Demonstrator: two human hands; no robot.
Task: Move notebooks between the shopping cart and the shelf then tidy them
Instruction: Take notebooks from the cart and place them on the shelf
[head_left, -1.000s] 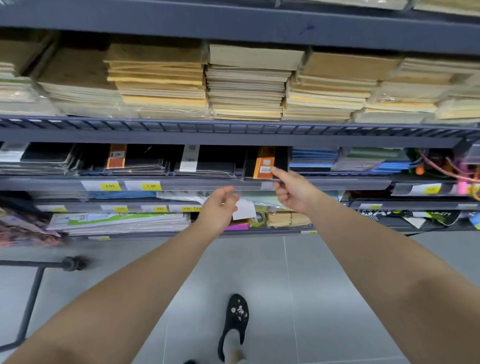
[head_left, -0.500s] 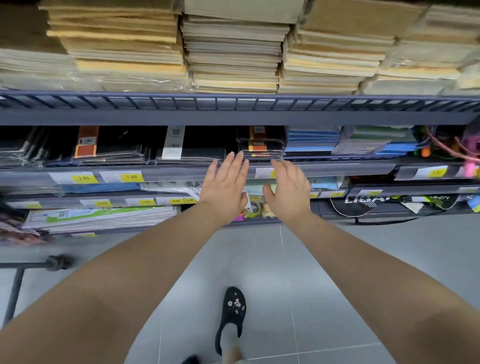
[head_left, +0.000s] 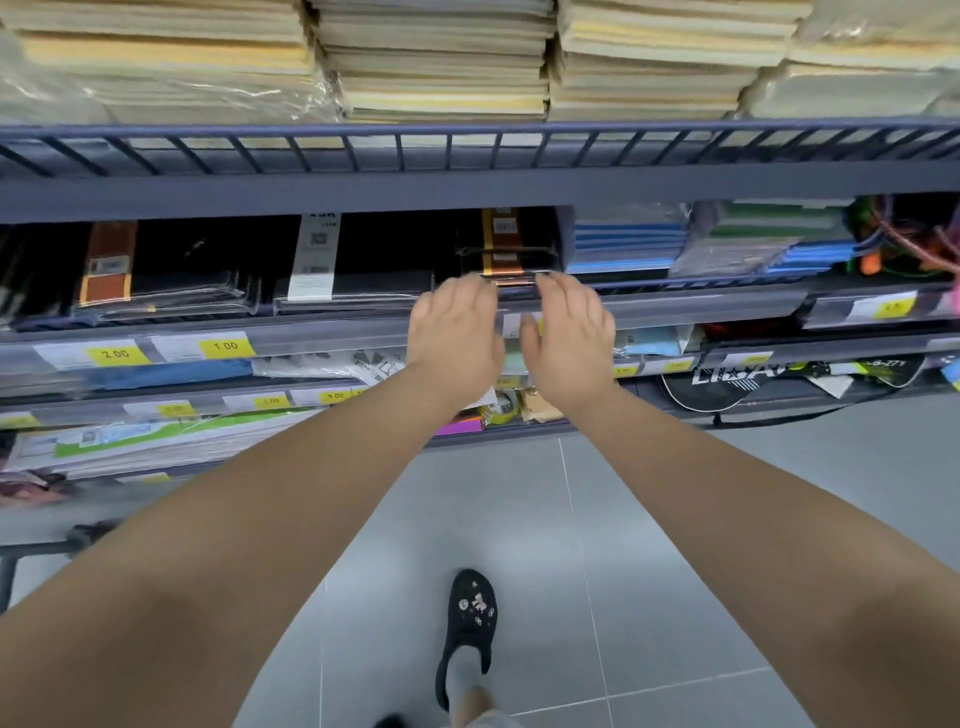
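notebooks (head_left: 511, 244) black, orange band, stacked on shelf (head_left: 675, 307) | left hand (head_left: 454, 332), right hand (head_left: 571, 338): hands flat against stack front

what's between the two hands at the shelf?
Head view: between left hand and right hand sits the front edge of the orange-banded notebook stack, with the rail's price label below.

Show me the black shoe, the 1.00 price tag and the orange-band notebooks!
Black shoe (head_left: 470, 623), head view: its decorated top.
1.00 price tag (head_left: 226, 346), head view: the printed number.
Orange-band notebooks (head_left: 501, 249), head view: the top cover's band.
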